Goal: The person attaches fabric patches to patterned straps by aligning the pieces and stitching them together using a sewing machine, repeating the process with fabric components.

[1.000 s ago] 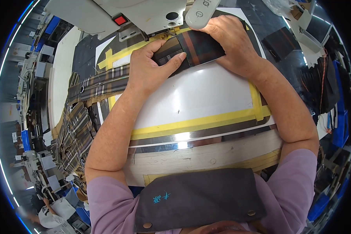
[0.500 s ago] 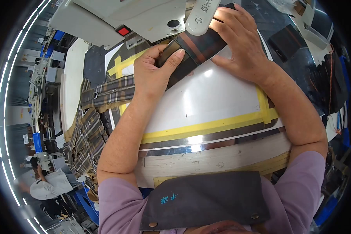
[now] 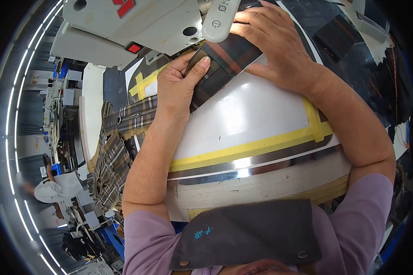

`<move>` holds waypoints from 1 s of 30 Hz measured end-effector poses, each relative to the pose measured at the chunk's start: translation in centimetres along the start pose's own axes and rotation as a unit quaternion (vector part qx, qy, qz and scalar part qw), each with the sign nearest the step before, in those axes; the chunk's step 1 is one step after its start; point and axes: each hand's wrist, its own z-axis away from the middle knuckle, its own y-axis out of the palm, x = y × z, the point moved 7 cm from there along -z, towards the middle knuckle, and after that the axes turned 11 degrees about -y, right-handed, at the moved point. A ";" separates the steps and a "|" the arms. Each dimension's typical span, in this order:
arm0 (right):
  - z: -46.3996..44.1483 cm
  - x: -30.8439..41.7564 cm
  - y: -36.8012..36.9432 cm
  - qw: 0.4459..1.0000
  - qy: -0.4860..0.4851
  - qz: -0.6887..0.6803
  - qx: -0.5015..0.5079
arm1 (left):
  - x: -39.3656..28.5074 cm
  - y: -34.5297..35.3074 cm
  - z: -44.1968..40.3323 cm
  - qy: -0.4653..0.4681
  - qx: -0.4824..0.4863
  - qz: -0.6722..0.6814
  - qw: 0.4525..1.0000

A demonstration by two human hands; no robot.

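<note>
A dark plaid fabric piece (image 3: 231, 51) with reddish stripes lies beneath the sewing machine head (image 3: 147, 20). At its near left end, my left hand (image 3: 181, 80) pinches a folded brownish edge, thumb on top and fingers underneath. My right hand (image 3: 280, 50) rests over the far right part of the fabric, fingers stretched across it and thumb apart at the near edge. A light grey arm with a power symbol (image 3: 219, 23) hangs just left of those fingers. The needle area is hidden behind the machine and this arm.
A white work plate (image 3: 243, 114) edged with yellow tape (image 3: 243, 149) covers the table. Brown plaid pieces with a zipper (image 3: 131, 114) hang off the left side. Another dark plaid piece (image 3: 338, 36) lies at the right. A person in white (image 3: 59, 187) is in the left background.
The view has shifted slightly, showing more of the machine head. Both hands keep their places on the fabric, and the dark piece looks slightly turned, with more of its near end showing.
</note>
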 end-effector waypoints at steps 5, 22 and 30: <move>0.1 -0.1 0.2 1.000 -0.003 0.016 -0.002 | -0.1 0.1 0.0 0.007 0.005 0.005 1.000; 0.3 -0.4 0.5 1.000 0.011 -0.021 -0.005 | -0.1 0.0 0.0 0.008 0.005 0.008 1.000; 0.3 -0.3 0.4 1.000 0.002 -0.019 -0.008 | 0.0 0.0 0.0 0.003 0.002 0.021 1.000</move>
